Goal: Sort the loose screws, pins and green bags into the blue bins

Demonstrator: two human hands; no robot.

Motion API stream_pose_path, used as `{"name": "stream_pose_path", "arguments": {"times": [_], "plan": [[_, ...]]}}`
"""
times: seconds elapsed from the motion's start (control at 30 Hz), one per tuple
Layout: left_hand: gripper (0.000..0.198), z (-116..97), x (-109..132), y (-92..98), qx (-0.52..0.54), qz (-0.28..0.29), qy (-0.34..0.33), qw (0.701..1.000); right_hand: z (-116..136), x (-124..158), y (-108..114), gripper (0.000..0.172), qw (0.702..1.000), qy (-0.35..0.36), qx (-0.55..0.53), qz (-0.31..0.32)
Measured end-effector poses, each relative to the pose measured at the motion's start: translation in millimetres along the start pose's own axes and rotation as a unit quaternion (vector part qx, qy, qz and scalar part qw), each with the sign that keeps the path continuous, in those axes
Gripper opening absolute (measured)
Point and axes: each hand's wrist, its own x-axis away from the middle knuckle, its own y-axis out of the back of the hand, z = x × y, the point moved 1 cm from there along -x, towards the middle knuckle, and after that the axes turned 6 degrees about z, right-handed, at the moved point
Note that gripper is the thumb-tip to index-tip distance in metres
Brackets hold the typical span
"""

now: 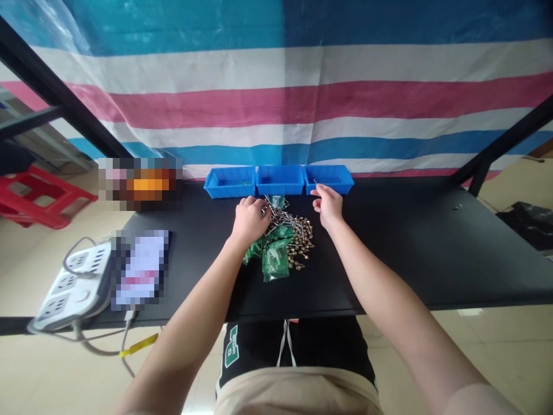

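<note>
Metal pieces (305,235), slender and silver-bronze, lie heaped on the black desk (401,236), much seemingly undone; left hand (252,220) curls over them, grip hidden; right hand (329,206) pinches a thin sliver (315,181) by a blue plastic bin (344,187).

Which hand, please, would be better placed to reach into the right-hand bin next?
Probably the right hand: it is by that bin, while the left hand is at the metal pile.

Three bins (280,188) stand in a row along the table's (415,248) far edge. Before them, toward the near edge, lies a heap of metal fasteners (304,233), plastic bags (275,266) on its near side. A power strip (74,283) sits at the near left corner.
</note>
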Motion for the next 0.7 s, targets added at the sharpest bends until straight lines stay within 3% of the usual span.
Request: {"name": "stream_pose_path", "arguments": {"times": [0.1, 0.17, 0.27, 0.37, 0.47, 0.7], "plan": [[0.025, -1, 1, 1.0, -0.044, 0.026, 0.005, 0.999, -2, 6, -1, 0.024, 0.994, 0.060, 0.081, 0.051], [0.025, -1, 2, 0.3, -0.058, 0.040, 0.001, 0.997, -3, 13, -2, 0.019, 0.970, 0.143, 0.174, 0.096], [0.024, -1, 3, -1.9, -0.064, 0.056, -0.013, 0.996, -4, 29, -8, 0.015, 0.899, 0.249, 0.316, 0.175], [0.023, -2, 5, -3.4, -0.063, 0.066, -0.022, 0.996, -7, 43, -15, 0.016, 0.828, 0.303, 0.405, 0.241], [0.021, -2, 6, -3.5, -0.061, 0.059, -0.023, 0.996, -9, 50, -20, 0.019, 0.781, 0.336, 0.451, 0.271], [0.016, -5, 6, -2.8, -0.034, 0.073, -0.056, 0.995, -14, 50, -20, 0.015, 0.760, 0.342, 0.476, 0.282]]}}
